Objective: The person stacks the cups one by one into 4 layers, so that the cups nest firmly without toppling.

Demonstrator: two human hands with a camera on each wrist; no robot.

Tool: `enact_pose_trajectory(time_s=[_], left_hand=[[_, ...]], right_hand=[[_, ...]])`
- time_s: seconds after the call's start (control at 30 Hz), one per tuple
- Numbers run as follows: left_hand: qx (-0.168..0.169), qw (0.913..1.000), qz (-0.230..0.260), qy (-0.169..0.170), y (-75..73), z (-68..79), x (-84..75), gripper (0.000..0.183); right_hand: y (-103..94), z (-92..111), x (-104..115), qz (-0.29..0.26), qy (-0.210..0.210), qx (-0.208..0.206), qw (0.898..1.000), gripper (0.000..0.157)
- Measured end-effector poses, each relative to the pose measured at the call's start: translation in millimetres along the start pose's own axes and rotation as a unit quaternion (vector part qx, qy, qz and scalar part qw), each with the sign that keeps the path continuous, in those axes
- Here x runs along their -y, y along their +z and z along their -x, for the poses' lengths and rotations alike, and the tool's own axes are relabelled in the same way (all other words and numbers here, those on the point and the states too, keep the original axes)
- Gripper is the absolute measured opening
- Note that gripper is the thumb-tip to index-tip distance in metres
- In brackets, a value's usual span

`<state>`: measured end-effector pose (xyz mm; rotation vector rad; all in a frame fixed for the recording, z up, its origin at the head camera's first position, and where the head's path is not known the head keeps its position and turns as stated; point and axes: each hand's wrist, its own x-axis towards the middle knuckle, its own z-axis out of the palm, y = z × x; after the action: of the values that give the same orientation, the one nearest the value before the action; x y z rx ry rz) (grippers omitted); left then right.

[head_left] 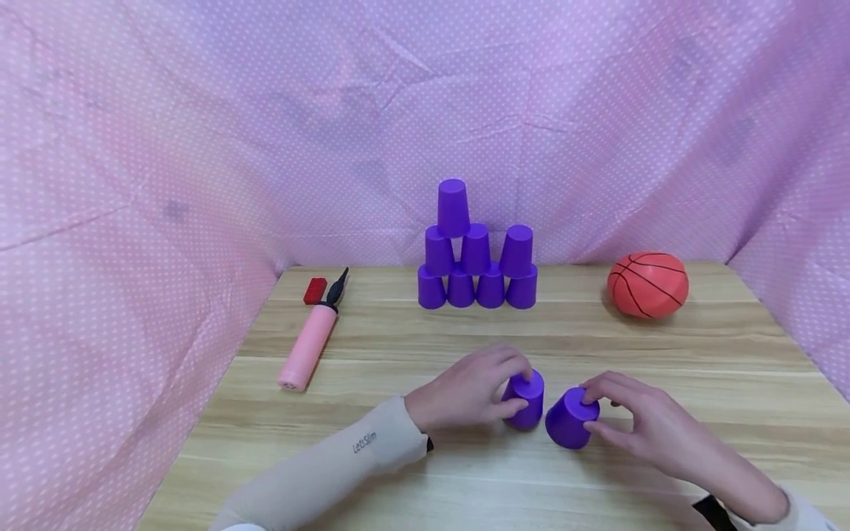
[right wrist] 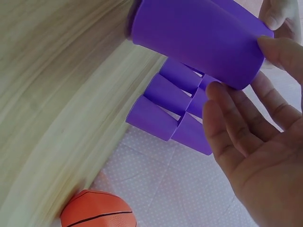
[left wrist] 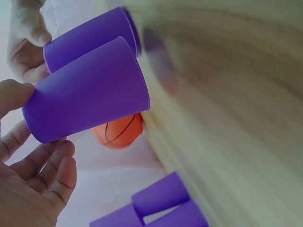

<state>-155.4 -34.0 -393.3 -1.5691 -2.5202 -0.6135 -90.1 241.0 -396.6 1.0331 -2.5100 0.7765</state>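
My left hand [head_left: 468, 387] pinches an upside-down purple cup [head_left: 529, 409] near its closed end, with thumb and fingers on opposite sides. Just to the right, my right hand [head_left: 654, 424] grips a second upside-down purple cup [head_left: 566, 422], which leans a little. The two cups are close side by side near the front of the table; whether their rims touch the wood I cannot tell. In the left wrist view, the left hand's cup [left wrist: 90, 90] partly covers the other. The right wrist view shows the right hand's cup [right wrist: 199, 42] between thumb and fingertips.
Behind stands a stack of upside-down purple cups [head_left: 475, 251], in rows with one on top at left. A dented orange toy basketball [head_left: 647, 286] lies at right. On the left are a pink hand pump [head_left: 308, 346] and a red block [head_left: 315, 290]. Dotted pink cloth [head_left: 372, 133] hangs behind.
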Motion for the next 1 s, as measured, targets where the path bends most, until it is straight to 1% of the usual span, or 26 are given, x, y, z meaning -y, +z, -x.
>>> enact_pose_trajectory(time_s=[0.13,0.33,0.43,0.57,0.7,0.8,0.87,1.0], left_hand=[[-0.021,0.9996,0.014,-0.009,-12.7,5.7,2.9,0.029],[-0.063,0.9973,0.032,-0.023,-32.8,14.8,9.2,0.029],[-0.093,0.9948,0.035,-0.021,-43.5,19.4,14.3,0.030],[-0.137,0.9905,0.011,-0.010,-59.1,24.1,23.0,0.033],[-0.172,0.9851,-0.010,-0.006,-76.6,25.9,30.5,0.034],[-0.193,0.9811,-0.005,-0.010,-90.5,25.9,34.9,0.033],[-0.209,0.9777,-0.002,-0.013,-99.8,24.9,37.7,0.034],[-0.235,0.9720,-0.005,-0.013,-118.2,19.7,43.4,0.035]], right_hand=[[-1.2,-3.4,0.1,-0.005,-0.009,-0.008,1.000,0.041],[-5.6,-12.5,-0.8,-0.011,-0.049,-0.047,0.998,0.043],[-10.8,-18.6,-0.5,-0.003,-0.048,-0.052,0.998,0.039],[-19.2,-30.8,-0.8,-0.003,-0.039,-0.053,0.998,0.034],[-23.8,-51.9,-5.2,-0.004,-0.069,-0.080,0.994,0.034],[-25.3,-73.6,-9.9,0.000,-0.088,-0.095,0.992,0.035],[-27.3,-89.7,-12.4,0.006,-0.089,-0.099,0.991,0.036],[-34.4,-121.5,-17.6,0.020,-0.071,-0.116,0.990,0.034]])
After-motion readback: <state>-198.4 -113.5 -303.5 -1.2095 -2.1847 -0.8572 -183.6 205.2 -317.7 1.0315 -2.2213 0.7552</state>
